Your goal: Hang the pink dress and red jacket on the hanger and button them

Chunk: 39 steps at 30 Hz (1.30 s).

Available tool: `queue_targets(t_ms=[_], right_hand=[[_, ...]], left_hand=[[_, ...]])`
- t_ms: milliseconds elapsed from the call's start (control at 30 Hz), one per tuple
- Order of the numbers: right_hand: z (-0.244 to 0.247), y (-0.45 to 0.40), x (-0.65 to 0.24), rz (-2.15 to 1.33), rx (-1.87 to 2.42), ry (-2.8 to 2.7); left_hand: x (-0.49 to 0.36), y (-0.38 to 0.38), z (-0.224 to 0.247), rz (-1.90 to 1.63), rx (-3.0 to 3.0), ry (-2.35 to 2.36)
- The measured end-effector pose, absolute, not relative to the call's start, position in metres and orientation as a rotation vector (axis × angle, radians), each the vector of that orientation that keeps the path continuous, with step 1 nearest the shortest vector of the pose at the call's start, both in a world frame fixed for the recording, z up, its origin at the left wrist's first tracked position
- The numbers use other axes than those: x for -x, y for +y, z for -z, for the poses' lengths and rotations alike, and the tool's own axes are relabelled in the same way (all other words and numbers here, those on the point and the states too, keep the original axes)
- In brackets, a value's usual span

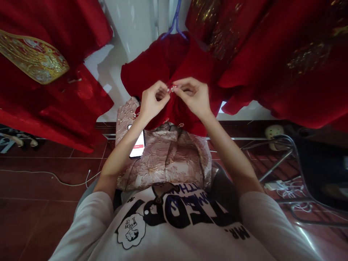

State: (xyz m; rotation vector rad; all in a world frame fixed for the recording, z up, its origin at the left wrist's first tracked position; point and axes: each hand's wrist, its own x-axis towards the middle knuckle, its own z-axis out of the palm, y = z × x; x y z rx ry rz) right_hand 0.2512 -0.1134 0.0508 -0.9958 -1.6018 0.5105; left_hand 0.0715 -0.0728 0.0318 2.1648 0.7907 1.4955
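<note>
A red velvet garment (146,70) hangs in front of me on a purple hanger (175,23). At its front, my left hand (154,99) and my right hand (193,95) meet, almost touching. Both pinch a small beaded fastener (171,88) between thumb and fingers, the left hand on one side and the right hand on the other. Lower down, more beaded pieces (181,125) show near the garment's hem. A pink brocade cloth (163,156) covers my lap, and a phone (137,146) with a lit screen lies on it beside my left forearm.
Red garments with gold embroidery hang at the left (81,29) and right (252,72). A black chair (318,170) with a metal frame stands at the right, near bundled white cables (288,190). A thin cable (62,183) runs over the tiled floor at the left.
</note>
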Motion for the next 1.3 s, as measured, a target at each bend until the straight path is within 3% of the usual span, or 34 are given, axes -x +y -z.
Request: queue_targets(t_ms=[467,1300], right_hand=[[-0.035,-0.110,-0.250,-0.372,0.921,-1.577],[-0.037,-0.108,-0.258,-0.555,0.851,-1.581]], left_hand=[[-0.066,-0.091,-0.057,-1.344,-2.464,0.930],[-0.066,-0.101,-0.068,-1.023,-2.763,1.069]])
